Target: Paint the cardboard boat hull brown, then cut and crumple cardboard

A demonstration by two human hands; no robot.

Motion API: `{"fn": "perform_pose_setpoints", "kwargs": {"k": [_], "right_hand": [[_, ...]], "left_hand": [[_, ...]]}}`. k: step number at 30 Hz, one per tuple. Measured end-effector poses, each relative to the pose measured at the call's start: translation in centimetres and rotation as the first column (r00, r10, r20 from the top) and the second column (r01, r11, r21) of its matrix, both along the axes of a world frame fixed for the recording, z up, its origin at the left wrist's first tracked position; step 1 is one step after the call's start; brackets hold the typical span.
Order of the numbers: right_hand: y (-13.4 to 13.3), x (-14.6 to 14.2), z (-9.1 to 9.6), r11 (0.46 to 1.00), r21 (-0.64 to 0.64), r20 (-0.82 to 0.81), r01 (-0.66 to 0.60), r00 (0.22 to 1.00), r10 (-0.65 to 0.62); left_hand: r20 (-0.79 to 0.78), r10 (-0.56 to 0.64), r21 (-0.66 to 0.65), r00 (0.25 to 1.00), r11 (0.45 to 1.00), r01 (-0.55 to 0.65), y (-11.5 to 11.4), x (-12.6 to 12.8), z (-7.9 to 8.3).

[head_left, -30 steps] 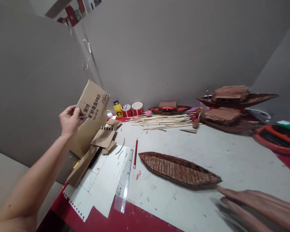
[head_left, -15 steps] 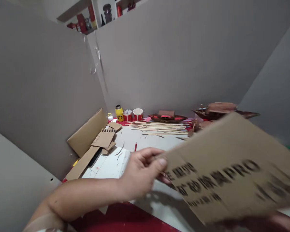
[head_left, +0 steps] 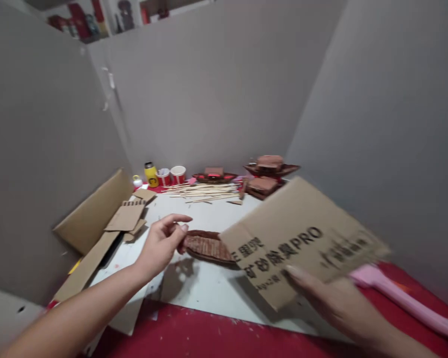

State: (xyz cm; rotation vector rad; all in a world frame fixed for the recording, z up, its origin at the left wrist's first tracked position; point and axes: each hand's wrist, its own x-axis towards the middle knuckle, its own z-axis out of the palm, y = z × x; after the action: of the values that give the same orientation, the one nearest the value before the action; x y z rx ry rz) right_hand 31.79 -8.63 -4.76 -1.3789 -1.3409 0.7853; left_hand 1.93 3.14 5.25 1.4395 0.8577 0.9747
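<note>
My right hand (head_left: 334,303) grips a flat piece of brown cardboard (head_left: 298,241) with black print, held above the table at the right. That cardboard covers most of a brown ribbed boat hull (head_left: 205,245) lying on the white sheet (head_left: 209,288). My left hand (head_left: 163,242) hovers just left of the hull's tip with fingers loosely curled and apart, holding nothing.
Cardboard scraps (head_left: 108,223) lean against the left wall. At the back stand a yellow bottle (head_left: 151,174), two red-and-white cups (head_left: 171,175), a bundle of thin sticks (head_left: 201,191) and finished model boats (head_left: 269,171). A pink object (head_left: 399,298) lies at the right on the red tabletop (head_left: 209,338).
The printed cardboard passed from my left hand to my right hand and moved right. My left hand let go and drew back beside the hull. The view swung right.
</note>
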Motion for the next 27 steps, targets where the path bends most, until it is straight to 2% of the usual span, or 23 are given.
{"fn": "perform_pose_setpoints", "kwargs": {"k": [2,4,7,9,11,13,15,17,20,22,23,26,27], "right_hand": [[-0.2,-1.4,1.5,0.992,-0.074,-0.241,-0.104,0.967,0.083],[-0.2,-2.5,2.9,0.965,-0.066,-0.342,-0.253,0.914,0.217],[-0.3,-3.4,4.3,0.901,-0.043,-0.406,-0.431,0.832,0.379],[-0.4,-3.5,4.7,0.872,-0.033,-0.422,-0.488,0.798,0.43],[-0.5,-3.4,4.7,0.864,-0.017,-0.414,-0.502,0.791,0.452],[-0.4,-3.2,4.5,0.878,0.002,-0.374,-0.478,0.814,0.444],[-0.2,-3.0,4.2,0.911,0.035,-0.251,-0.41,0.879,0.405],[0.0,-2.7,3.9,0.941,0.122,-0.045,-0.316,0.945,0.323],[0.4,-2.0,3.9,0.924,0.279,0.158,-0.261,0.962,0.224],[0.4,-1.4,4.1,0.874,0.397,0.275,-0.28,0.945,0.178],[0.4,-1.2,4.3,0.834,0.472,0.367,-0.287,0.924,0.11],[0.2,-1.0,4.6,0.695,0.655,0.587,-0.297,0.779,-0.22],[0.1,-1.1,4.6,0.67,0.679,0.616,-0.301,0.729,-0.297]], "left_hand": [[-0.008,-0.063,-0.045,0.998,0.997,0.063,-0.4,0.6,0.2],[-0.007,-0.208,-0.15,0.978,0.967,0.204,-1.2,1.6,0.2],[0.036,-0.452,-0.261,0.891,0.857,0.445,-2.5,3.0,-0.2],[0.052,-0.551,-0.284,0.833,0.792,0.541,-3.0,3.5,-0.5],[0.03,-0.574,-0.277,0.818,0.782,0.558,-3.2,3.7,-0.7],[-0.018,-0.542,-0.23,0.84,0.82,0.524,-3.2,3.5,-0.5],[-0.08,-0.496,-0.141,0.865,0.864,0.483,-3.2,3.2,-0.1],[-0.129,-0.455,-0.052,0.881,0.89,0.452,-3.3,2.9,0.4],[-0.103,-0.334,-0.036,0.937,0.943,0.332,-3.2,2.3,1.0],[-0.001,-0.225,-0.142,0.974,0.964,0.223,-3.1,2.0,0.9],[0.059,-0.199,-0.216,0.978,0.954,0.207,-3.1,1.9,0.8],[0.202,-0.233,-0.41,0.951,0.862,0.298,-3.8,2.0,-0.1],[0.219,-0.26,-0.455,0.941,0.826,0.334,-4.3,2.3,-0.4]]}}
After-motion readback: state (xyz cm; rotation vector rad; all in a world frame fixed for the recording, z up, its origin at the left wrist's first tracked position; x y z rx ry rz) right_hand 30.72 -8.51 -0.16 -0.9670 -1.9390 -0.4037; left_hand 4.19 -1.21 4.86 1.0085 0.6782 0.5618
